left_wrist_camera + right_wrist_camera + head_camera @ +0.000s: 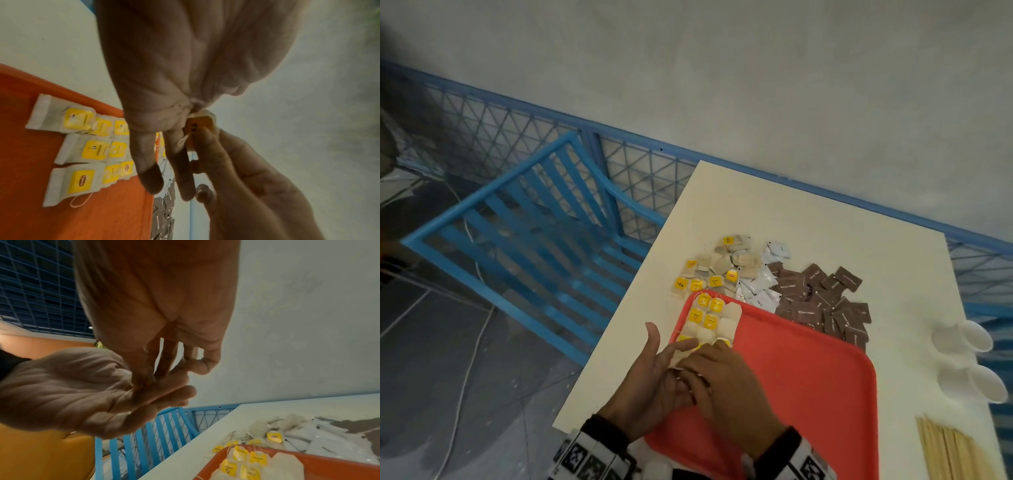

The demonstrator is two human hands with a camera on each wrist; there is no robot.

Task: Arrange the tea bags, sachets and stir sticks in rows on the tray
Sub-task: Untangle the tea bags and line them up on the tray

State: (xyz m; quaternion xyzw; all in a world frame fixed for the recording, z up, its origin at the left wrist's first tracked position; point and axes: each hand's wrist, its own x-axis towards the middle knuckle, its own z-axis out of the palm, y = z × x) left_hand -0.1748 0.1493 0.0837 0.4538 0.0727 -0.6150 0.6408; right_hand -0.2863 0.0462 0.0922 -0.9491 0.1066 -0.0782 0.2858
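The left hand and right hand together pinch one tea bag over the near left corner of the tray, beside the rows. Best to smooth the string, then lay it flat in line. Only the left wrist view shows its yellow tag.

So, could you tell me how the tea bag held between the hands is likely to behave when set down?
The tea bag looks like thin paper, so probably light and floppy. Its yellow tag hangs on a string, so it may trail or snag.
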